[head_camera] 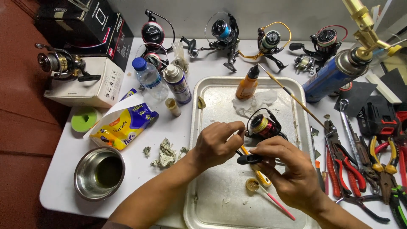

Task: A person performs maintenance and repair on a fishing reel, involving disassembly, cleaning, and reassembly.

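Over a metal tray (212, 93), both my hands work on a black fishing reel (263, 126) with a red and gold spool. My right hand (288, 169) grips the reel's black handle knob from below. My left hand (218, 143) pinches a small part at the reel's left side; what it pinches is hidden by the fingers. Under my hands lie a yellow-handled tool (260, 174), a small round cap (252, 184) and a thin pink stick (277, 203).
An orange bottle (247, 86) and crumpled tissue (254, 101) lie on the tray. Several reels (224, 32) line the table's back edge. Pliers and wrenches (360, 165) lie right. A blue gas torch (335, 74), spray can (177, 83), water bottle (148, 76) and steel bowl (99, 173) stand around.
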